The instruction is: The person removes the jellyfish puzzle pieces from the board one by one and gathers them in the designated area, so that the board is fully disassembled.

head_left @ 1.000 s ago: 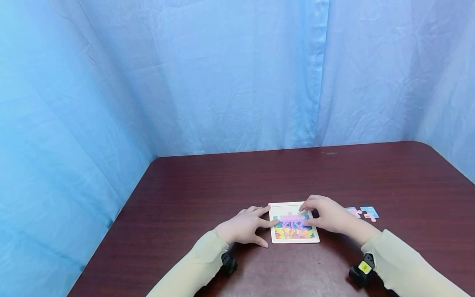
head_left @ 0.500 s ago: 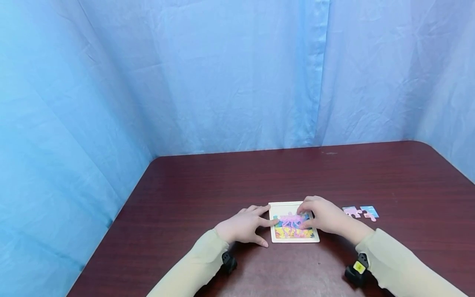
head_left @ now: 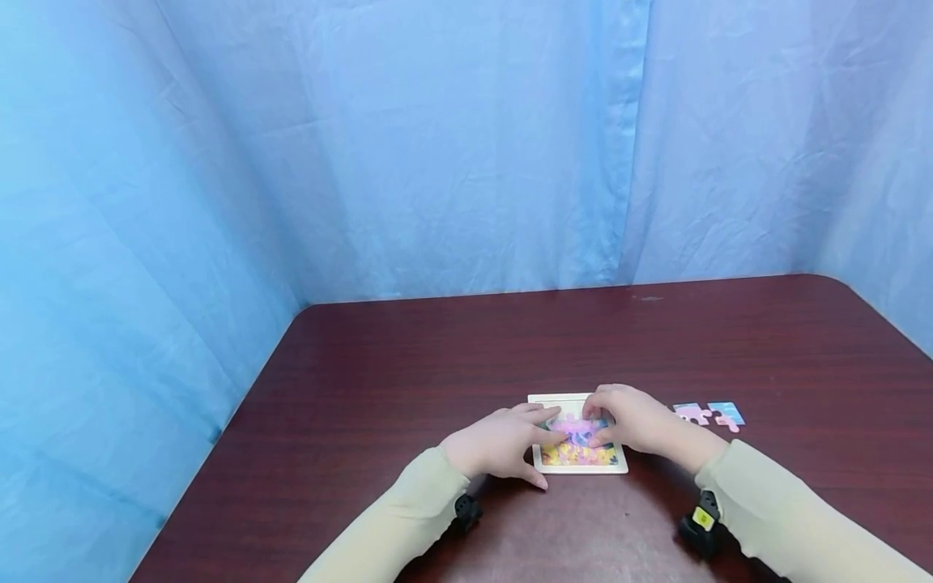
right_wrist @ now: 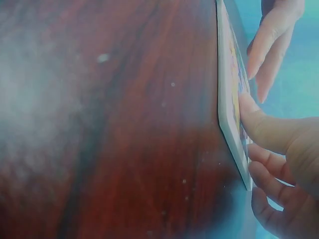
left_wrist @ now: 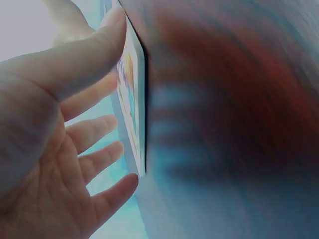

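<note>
Plenty of blue curtain [head_left: 452, 146] round a dark desk [head_left: 408, 372], near edge cut off; left hand [head_left: 503, 443] spread, right hand [head_left: 636, 417] bent, pinching or not: cannot tell; under both, well short of far edge, framed puzzle [head_left: 581, 458], middle partly hidden; toward right edge, past right hand, two loose pieces [head_left: 727, 412]

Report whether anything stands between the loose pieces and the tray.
Yes: the right grip lies between the loose pieces and the tray, partly over the tray's right side. Nothing else visible stands there.
</note>
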A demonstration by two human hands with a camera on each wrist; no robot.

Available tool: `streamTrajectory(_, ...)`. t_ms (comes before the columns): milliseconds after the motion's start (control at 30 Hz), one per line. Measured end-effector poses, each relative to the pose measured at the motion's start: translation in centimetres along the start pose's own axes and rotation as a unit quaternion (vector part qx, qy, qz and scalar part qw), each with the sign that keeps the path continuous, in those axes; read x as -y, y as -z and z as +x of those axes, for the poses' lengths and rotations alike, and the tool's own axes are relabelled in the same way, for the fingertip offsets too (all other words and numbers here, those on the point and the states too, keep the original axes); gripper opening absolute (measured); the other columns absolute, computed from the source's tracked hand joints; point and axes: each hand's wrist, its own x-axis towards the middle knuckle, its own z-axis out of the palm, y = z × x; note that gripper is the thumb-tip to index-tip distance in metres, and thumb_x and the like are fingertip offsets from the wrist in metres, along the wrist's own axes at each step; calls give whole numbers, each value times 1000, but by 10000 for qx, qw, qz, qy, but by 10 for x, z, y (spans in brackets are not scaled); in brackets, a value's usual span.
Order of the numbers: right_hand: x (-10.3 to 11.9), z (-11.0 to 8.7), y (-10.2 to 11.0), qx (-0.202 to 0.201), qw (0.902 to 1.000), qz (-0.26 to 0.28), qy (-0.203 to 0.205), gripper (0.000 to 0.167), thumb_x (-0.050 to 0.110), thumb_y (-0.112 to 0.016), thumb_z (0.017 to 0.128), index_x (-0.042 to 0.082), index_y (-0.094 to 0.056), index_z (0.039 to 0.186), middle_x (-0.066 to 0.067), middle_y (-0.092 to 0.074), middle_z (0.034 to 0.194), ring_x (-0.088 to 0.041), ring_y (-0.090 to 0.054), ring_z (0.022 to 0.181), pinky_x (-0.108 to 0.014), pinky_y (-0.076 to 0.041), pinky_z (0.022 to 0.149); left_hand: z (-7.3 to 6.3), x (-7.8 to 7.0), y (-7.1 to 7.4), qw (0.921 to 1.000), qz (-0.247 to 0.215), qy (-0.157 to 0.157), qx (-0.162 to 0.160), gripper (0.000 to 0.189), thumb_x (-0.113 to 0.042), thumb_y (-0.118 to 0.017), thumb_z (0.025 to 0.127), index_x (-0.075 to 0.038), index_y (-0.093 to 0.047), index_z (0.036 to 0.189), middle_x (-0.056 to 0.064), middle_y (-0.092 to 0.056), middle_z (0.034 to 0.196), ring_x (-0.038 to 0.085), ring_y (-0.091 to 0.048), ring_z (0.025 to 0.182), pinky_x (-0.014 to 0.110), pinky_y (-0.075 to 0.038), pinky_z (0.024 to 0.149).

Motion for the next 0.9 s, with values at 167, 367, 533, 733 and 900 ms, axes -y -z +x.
streamTrajectory(167, -1, 0, 1, -18, 10000, 88, 1, 21, 17, -82, 71, 17, -67, 85, 8, -56, 78, -8, -50, 72, -31, -48, 68, 5, -6, -3, 9995, 86, -282, 101, 66, -49, -70, 80, -30, -47, 140, 1, -33, 153, 12, -35, 138, 23, -34, 107)
streamTrajectory(367, -2, 0, 1, -72, 9999, 93, -13, 22, 18, -83, 70, 17, -67, 85, 8, -56, 77, -8, -50, 71, -30, -48, 68, 6, -7, -4, 9993, 249, -209, 186, 66, -48, -69, 81, -34, -45, 141, -2, -31, 154, 13, -35, 137, 27, -36, 105)
streamTrajectory(533, -2, 0, 1, -69, 9999, 130, -63, 22, 21, -83, 69, 18, -67, 84, 8, -55, 76, -8, -48, 69, -28, -46, 65, 5, -7, -5, 9990, 319, -209, 215, 66, -47, -70, 81, -34, -45, 140, -3, -30, 155, 16, -35, 137, 29, -38, 104)
streamTrajectory(733, -2, 0, 1, -37, 9999, 135, -60, 23, 19, -83, 70, 17, -67, 86, 8, -54, 76, -8, -47, 68, -27, -45, 64, 7, -8, -7, 9990, 314, -194, 244, 66, -46, -69, 81, -33, -45, 141, -3, -29, 155, 19, -34, 138, 32, -38, 104)
streamTrajectory(900, -2, -2, 1, -33, 9999, 154, -23, 23, 14, -82, 71, 16, -67, 89, 7, -53, 76, -7, -45, 67, -26, -42, 63, 8, -9, -9, 9988, 378, -141, 259, 65, -47, -69, 81, -34, -45, 140, -4, -29, 155, 19, -34, 138, 32, -39, 103)
